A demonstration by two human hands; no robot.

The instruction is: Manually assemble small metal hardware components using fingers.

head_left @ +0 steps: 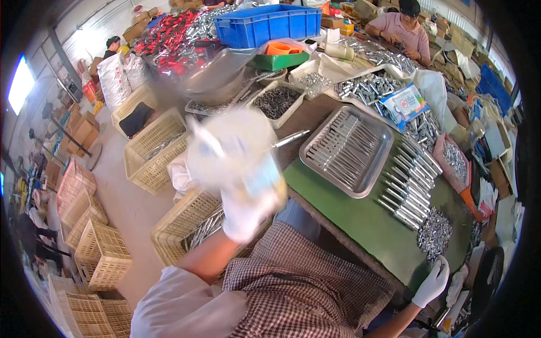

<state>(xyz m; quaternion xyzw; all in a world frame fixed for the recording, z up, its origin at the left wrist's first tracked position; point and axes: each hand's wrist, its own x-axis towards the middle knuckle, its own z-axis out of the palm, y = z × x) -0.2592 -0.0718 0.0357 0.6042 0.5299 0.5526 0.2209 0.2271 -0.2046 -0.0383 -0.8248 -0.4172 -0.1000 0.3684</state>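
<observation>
My left hand, in a white glove, is raised beside the bench and closed around a white, rounded plastic container. Motion blurs the container, so its exact kind is unclear; a bluish patch shows on its lower side. At the bench's near right end, my white-gloved right hand has its fingers stretched out beside a pile of small metal parts. Nothing is visible in it. Several metal tubes with thin rods lie in a row on the green bench top. Beyond them, a steel tray holds slender metal rods.
A blue bin stands at the back, near red and silver parts. Yellow plastic crates stand on the floor at left. A red-rimmed tray of small parts sits at right. Another person works across the bench.
</observation>
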